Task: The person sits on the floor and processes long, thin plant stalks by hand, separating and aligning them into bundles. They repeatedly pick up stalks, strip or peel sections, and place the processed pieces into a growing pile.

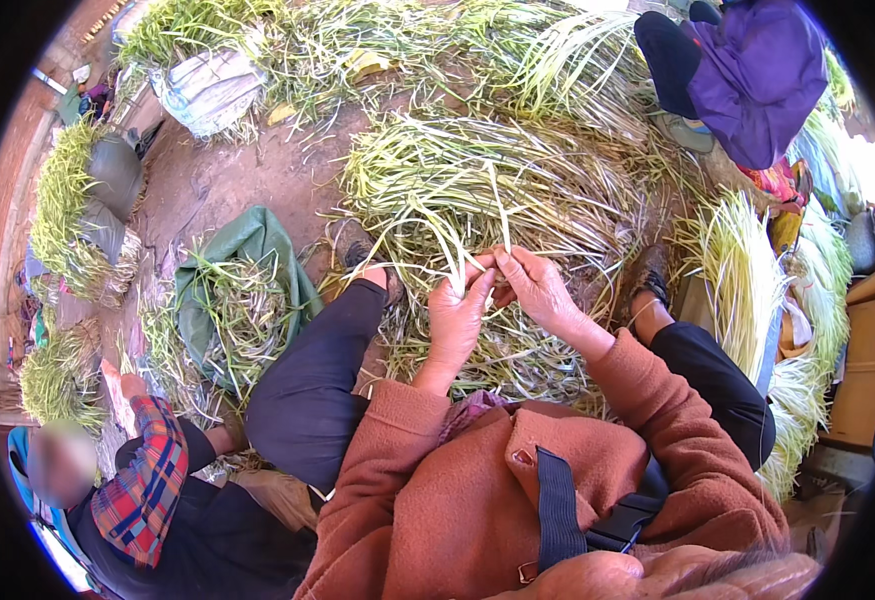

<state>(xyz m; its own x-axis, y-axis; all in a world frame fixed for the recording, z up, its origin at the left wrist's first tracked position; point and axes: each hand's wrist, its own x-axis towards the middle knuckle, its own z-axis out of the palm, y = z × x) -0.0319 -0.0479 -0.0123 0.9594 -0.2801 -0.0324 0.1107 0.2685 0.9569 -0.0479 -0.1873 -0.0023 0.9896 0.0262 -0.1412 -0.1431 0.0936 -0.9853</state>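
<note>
Both my hands meet in front of me above a mat of loose stalks. My left hand (pixel 454 315) grips pale green leafy stalks (pixel 437 238) between thumb and fingers, their long leaves arching up and to the left. The fingertips of my right hand (pixel 538 285) pinch a thin green stalk (pixel 499 199) that stands up from them, close to my left thumb. Beyond the hands lies a large heap of long green and yellowish stalks (pixel 475 165), with their paler ends to the right. Shorter loose trimmings (pixel 512 356) are strewn beneath my wrists.
A green sack (pixel 220 225) holding cut greens stands left of my knee. Pale stalks (pixel 734 277) are stacked at my right. A person in plaid sleeves (pixel 144 480) sits at lower left, another in purple (pixel 764 75) at upper right. A white woven sack (pixel 212 90) lies at upper left.
</note>
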